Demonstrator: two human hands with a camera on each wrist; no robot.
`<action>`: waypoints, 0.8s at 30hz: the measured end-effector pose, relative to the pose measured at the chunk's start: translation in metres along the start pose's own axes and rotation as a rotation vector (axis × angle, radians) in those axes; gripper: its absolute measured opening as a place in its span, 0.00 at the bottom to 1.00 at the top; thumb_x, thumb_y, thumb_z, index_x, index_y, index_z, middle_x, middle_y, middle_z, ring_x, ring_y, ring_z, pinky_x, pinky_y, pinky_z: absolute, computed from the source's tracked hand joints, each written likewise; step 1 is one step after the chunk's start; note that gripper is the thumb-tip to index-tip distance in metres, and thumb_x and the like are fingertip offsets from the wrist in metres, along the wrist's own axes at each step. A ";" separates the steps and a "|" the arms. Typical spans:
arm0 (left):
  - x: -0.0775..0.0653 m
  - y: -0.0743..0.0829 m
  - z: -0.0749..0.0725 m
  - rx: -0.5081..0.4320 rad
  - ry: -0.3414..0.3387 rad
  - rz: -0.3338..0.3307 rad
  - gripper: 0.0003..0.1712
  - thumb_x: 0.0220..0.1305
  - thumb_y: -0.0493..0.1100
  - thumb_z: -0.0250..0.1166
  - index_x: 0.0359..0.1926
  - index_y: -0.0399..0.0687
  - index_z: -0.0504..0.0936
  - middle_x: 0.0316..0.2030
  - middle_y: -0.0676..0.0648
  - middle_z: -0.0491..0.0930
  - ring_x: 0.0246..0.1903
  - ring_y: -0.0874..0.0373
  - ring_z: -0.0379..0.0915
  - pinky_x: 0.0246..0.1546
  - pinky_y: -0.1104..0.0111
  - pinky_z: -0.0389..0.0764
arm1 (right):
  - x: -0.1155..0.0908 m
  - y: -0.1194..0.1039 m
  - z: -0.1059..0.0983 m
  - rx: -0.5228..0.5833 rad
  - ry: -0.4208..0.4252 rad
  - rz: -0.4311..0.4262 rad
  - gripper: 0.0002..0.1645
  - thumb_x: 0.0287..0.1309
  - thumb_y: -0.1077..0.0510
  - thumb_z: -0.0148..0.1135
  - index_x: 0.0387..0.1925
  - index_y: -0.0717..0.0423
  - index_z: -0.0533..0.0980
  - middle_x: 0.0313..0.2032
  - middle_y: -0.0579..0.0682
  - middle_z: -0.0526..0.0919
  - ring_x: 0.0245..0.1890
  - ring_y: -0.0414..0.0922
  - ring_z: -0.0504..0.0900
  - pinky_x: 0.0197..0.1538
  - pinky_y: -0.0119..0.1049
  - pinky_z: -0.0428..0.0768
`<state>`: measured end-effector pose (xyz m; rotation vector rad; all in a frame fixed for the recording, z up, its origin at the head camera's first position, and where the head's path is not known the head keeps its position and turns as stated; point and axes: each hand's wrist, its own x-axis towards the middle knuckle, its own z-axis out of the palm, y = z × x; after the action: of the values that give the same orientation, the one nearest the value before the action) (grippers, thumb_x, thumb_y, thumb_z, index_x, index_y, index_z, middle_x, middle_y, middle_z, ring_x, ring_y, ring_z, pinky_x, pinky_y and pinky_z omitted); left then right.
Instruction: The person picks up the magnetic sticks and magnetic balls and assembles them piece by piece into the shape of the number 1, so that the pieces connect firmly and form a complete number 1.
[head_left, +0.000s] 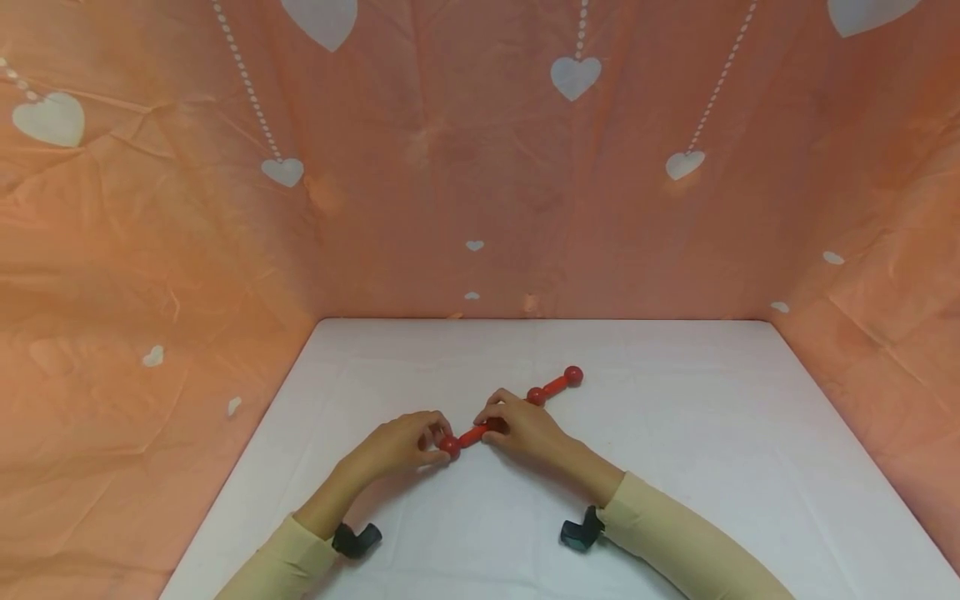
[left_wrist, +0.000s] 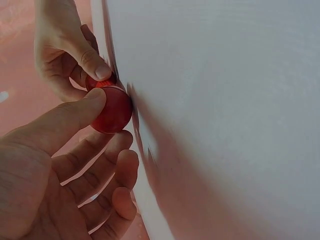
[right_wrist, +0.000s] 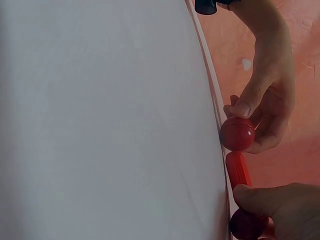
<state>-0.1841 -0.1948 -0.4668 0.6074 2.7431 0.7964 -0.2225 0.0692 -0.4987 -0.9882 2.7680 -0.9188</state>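
My left hand (head_left: 405,439) pinches a glossy red ball (head_left: 450,447) between thumb and fingers, at the near-left end of a slanting row of red balls and rods. Right beside that ball lies a ridged red rod (right_wrist: 238,170); whether the two are joined I cannot tell. My right hand (head_left: 527,427) grips this rod near its other end, the thumb over it. Close under that thumb is another red ball (right_wrist: 247,224), mostly covered in the head view. Beyond the right hand the row goes on with a ball (head_left: 536,396), a rod (head_left: 556,386) and an end ball (head_left: 573,376).
A white-covered table (head_left: 675,400) lies under both hands. Orange cloth with pale hearts (head_left: 450,183) walls it at the back and sides. A dark camera mount (head_left: 356,541) sits at the left wrist, and a similar mount (head_left: 582,530) at the right.
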 end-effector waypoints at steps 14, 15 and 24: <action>-0.001 0.003 0.000 0.003 0.003 0.014 0.15 0.64 0.45 0.80 0.48 0.56 0.84 0.37 0.57 0.84 0.35 0.60 0.75 0.36 0.64 0.78 | 0.000 0.001 0.000 0.063 0.005 0.005 0.13 0.70 0.52 0.73 0.54 0.43 0.87 0.49 0.39 0.82 0.45 0.37 0.80 0.55 0.38 0.83; -0.001 0.003 0.000 0.004 0.005 0.015 0.15 0.64 0.46 0.80 0.48 0.56 0.84 0.37 0.57 0.84 0.35 0.60 0.75 0.36 0.64 0.78 | 0.000 0.001 0.000 0.061 0.006 0.004 0.13 0.70 0.52 0.73 0.54 0.43 0.87 0.49 0.39 0.82 0.45 0.37 0.80 0.54 0.38 0.83; -0.003 0.004 0.000 0.003 -0.003 0.019 0.16 0.64 0.46 0.80 0.49 0.56 0.84 0.37 0.57 0.84 0.34 0.60 0.75 0.36 0.64 0.78 | -0.002 0.002 0.001 0.063 0.005 0.008 0.14 0.70 0.54 0.73 0.55 0.44 0.86 0.49 0.40 0.82 0.44 0.36 0.80 0.54 0.37 0.83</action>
<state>-0.1801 -0.1927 -0.4646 0.6361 2.7403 0.7950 -0.2213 0.0711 -0.5006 -0.9655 2.7267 -1.0016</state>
